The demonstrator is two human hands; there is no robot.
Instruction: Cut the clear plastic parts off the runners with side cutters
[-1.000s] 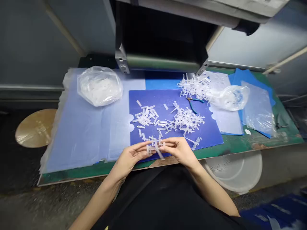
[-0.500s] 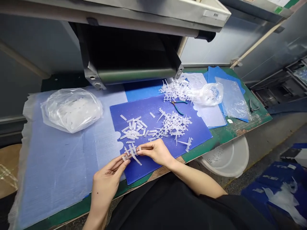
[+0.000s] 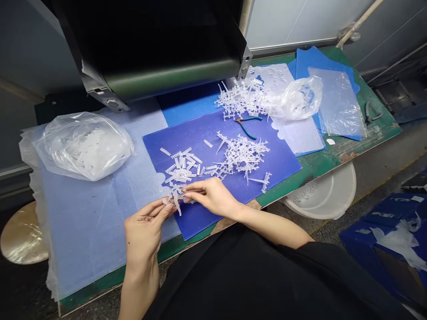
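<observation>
Between my two hands is a translucent plastic sprue [image 3: 176, 199] with small parts on its branches, held over the near left edge of the dark blue sheet [image 3: 196, 224]. My left hand [image 3: 147, 226] is closed on its left side, thumb against fingers. On its right side my right hand [image 3: 213, 198] pinches it; the fingertips partly hide the grip. Just beyond my hands lies a pile of small loose plastic strips [image 3: 183, 166]. To the right is a heap of branched sprues [image 3: 245, 153], with a single sprue [image 3: 265, 181] near the sheet's right side.
Teal-handled nippers [image 3: 248, 129] lie behind the heap, before another sprue pile [image 3: 240, 98]. A clear bag of white pieces [image 3: 86, 146] sits left. The conveyor end [image 3: 173, 75] overhangs the back. A white tub [image 3: 323, 195] stands below the bench's right edge.
The camera view has tilted down and shifted, so the bench appears higher and closer. Both hands still hold the sprue, which has turned so its long stem points more toward me.
</observation>
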